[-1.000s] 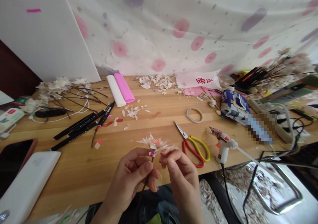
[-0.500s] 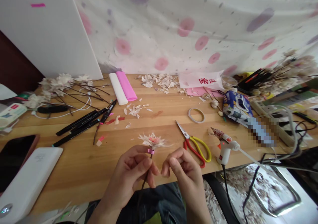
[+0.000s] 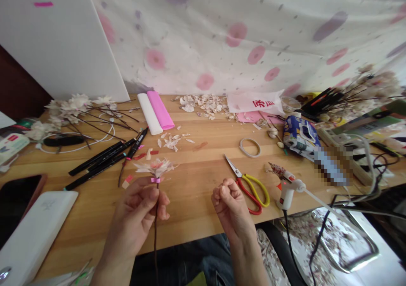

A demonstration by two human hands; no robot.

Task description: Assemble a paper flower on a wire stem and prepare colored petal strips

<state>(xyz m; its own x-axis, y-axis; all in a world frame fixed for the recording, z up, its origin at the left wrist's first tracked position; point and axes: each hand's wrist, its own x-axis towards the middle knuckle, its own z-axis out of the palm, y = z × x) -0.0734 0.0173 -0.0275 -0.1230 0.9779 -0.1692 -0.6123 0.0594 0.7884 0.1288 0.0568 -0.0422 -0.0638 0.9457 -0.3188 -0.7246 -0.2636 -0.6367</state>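
Observation:
My left hand point(image 3: 139, 207) pinches the dark thin stem of an artificial flower point(image 3: 155, 167) with pale petals and a pinkish centre. A bit of pink tape point(image 3: 155, 180) wraps the stem just under the bloom, and the stem hangs down past the table edge. Well to the right, my right hand point(image 3: 230, 201) is closed, fingertips pressed to the thumb; anything between them is too small or hidden to make out. Scissors point(image 3: 247, 186) with red and yellow handles lie just right of that hand, blades pointing away.
A white glue gun point(image 3: 287, 193) stands on the right, its cable dropping off the edge. Beyond lie a tape roll point(image 3: 250, 147) and loose petals point(image 3: 203, 105). Black markers point(image 3: 104, 159), a white power bank point(image 3: 41, 231) and finished flowers point(image 3: 76, 104) occupy the left.
My left hand has moved left with the flower, away from my right hand. The gap between the hands has widened, and my right fingers have closed more tightly.

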